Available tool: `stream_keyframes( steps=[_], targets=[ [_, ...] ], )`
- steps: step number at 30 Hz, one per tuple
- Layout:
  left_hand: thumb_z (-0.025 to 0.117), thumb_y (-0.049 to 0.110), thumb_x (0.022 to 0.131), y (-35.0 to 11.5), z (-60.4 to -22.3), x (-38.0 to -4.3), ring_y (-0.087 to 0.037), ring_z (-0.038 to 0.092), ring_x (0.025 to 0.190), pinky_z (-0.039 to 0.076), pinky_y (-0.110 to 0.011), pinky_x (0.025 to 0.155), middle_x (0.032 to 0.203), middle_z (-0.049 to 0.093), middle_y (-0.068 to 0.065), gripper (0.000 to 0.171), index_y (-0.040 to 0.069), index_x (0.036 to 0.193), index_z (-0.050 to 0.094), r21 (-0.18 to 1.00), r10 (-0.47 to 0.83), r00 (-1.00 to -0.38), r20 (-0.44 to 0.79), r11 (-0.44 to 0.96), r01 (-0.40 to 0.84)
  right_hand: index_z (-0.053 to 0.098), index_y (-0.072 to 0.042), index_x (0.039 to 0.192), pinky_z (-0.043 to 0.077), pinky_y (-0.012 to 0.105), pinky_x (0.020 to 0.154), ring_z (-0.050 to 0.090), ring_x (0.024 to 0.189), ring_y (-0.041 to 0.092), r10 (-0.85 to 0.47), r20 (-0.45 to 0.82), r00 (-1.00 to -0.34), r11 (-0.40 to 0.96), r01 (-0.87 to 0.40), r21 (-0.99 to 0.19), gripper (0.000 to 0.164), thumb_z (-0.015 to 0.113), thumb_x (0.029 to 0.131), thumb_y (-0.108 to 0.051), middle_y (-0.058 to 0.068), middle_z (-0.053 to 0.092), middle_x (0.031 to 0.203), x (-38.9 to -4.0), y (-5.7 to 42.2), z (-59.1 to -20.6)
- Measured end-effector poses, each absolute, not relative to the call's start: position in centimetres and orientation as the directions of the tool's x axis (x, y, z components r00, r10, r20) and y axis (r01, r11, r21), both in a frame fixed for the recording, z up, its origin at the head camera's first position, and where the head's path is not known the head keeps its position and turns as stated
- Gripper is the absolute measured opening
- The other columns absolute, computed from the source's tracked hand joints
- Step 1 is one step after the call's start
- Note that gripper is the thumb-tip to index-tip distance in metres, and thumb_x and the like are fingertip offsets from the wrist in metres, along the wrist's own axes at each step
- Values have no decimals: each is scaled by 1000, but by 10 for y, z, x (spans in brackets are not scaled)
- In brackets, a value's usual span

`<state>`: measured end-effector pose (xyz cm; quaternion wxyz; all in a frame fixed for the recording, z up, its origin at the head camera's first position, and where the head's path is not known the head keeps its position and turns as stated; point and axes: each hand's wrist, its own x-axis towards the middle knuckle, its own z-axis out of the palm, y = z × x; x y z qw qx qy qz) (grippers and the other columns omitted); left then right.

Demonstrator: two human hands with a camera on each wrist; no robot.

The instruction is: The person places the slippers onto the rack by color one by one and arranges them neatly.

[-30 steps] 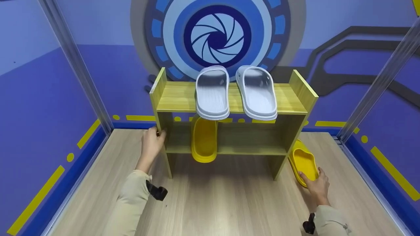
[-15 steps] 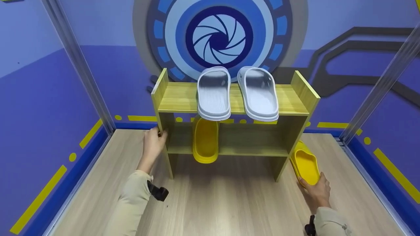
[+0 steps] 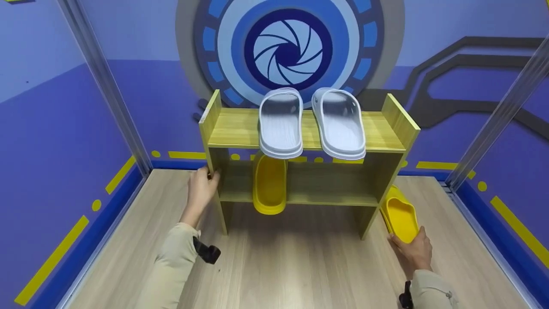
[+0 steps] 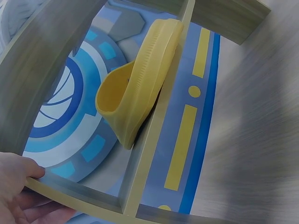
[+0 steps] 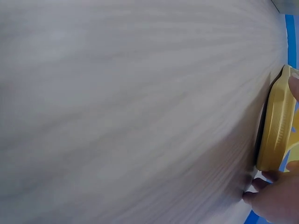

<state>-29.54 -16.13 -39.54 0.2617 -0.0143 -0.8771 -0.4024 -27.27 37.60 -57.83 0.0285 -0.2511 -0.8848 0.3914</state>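
Observation:
My left hand (image 3: pixel 201 189) grips the left side panel of a small wooden shoe rack (image 3: pixel 296 200), thumb on the inner side and fingers outside in the left wrist view. To the right of the rack, my right hand (image 3: pixel 416 249) holds a yellow clog (image 3: pixel 399 210) by its heel end. That clog's toe points toward the back wall. Its mate, another yellow clog (image 3: pixel 270 184), sits on the lower shelf, left of the middle, with its heel over the front edge. Two light grey clogs (image 3: pixel 281 124) stand side by side on the top shelf, heels overhanging.
The rack stands on a pale wood-grain surface (image 3: pixel 291 266). Blue-purple printed walls (image 3: pixel 141 107) close in the back and both sides, with metal posts (image 3: pixel 107 81) at the corners. The lower shelf (image 3: pixel 330 182) shows bare board right of its clog.
The thumb of my right hand has shifted from inside the clog's opening to its left edge, and the heel has swung slightly right. My left hand stays on the rack.

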Motion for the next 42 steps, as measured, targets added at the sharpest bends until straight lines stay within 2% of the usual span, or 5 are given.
stream_keyframes(
  steps=[12, 18, 24, 35, 42],
  targets=[
    [59, 10, 86, -162, -395, -294, -37, 60, 69, 47, -47, 60, 78, 63, -26, 21, -9, 77, 60, 683, -186, -851, 490, 689, 243, -11, 5, 141, 9, 52, 104, 14, 125, 50, 460, -114, -880, 617, 409, -672, 99, 62, 84, -29, 39, 10, 136, -276, 376, -581],
    [58, 12, 87, -161, -395, -294, -34, 58, 66, 46, -46, 58, 76, 62, -23, 22, -8, 78, 59, 677, -183, -869, 460, 705, 211, -8, 8, 140, 15, 55, 102, 20, 120, 52, 446, -71, -892, 644, 375, -667, 99, 63, 82, -29, 42, 16, 130, -276, 377, -582],
    [57, 12, 88, -162, -394, -294, -33, 58, 68, 46, -46, 60, 80, 62, -24, 22, -9, 83, 60, 694, -188, -886, 425, 695, 186, -12, 6, 140, 15, 56, 102, 17, 119, 53, 437, -91, -895, 612, 370, -699, 99, 62, 83, -27, 43, 13, 130, -276, 375, -580],
    [57, 11, 87, -162, -395, -295, -33, 59, 66, 46, -46, 58, 77, 63, -24, 21, -9, 81, 60, 686, -176, -869, 463, 691, 226, -13, 7, 139, 16, 57, 101, 14, 120, 51, 473, -151, -868, 586, 438, -682, 98, 58, 84, -31, 41, 12, 132, -280, 371, -570],
    [58, 9, 87, -162, -394, -295, -34, 59, 66, 46, -46, 57, 76, 62, -24, 20, -9, 78, 60, 683, -175, -863, 474, 691, 235, -10, 6, 140, 12, 54, 103, 18, 121, 51, 479, -117, -870, 545, 399, -738, 93, 58, 86, -27, 41, 11, 132, -279, 368, -572]
  ],
)
